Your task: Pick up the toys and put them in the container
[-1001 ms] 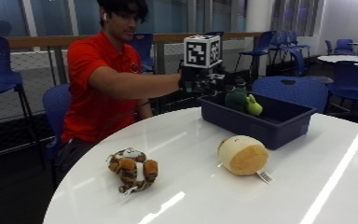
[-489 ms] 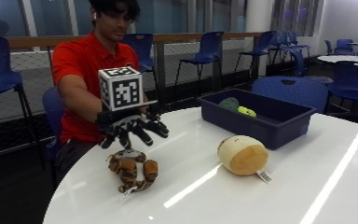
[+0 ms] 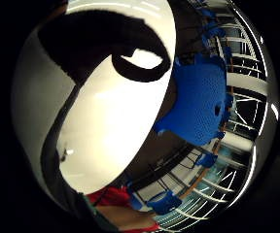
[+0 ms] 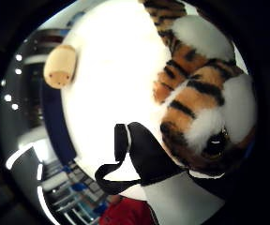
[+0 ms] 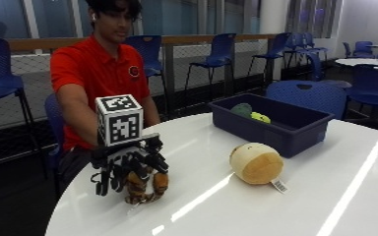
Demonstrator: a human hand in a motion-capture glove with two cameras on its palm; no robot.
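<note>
The gloved right hand [image 5: 129,169] is down over the tiger toy [image 5: 146,184] at the near left of the white bench [image 5: 320,196], fingers draped over its top and sides. Whether they have closed round it cannot be told; the toy looks to be resting on the bench. The thumb-side palm view is largely filled by its striped fur, so it sits right under the palm. To the right, well apart, lies a tan round plush toy [image 5: 257,162], also on the bench. Farther right, beyond it, the dark blue container [image 5: 275,124] holds 2 greenish toys [image 5: 250,113]. So the task seems about half done: 2 in, 2 left.
</note>
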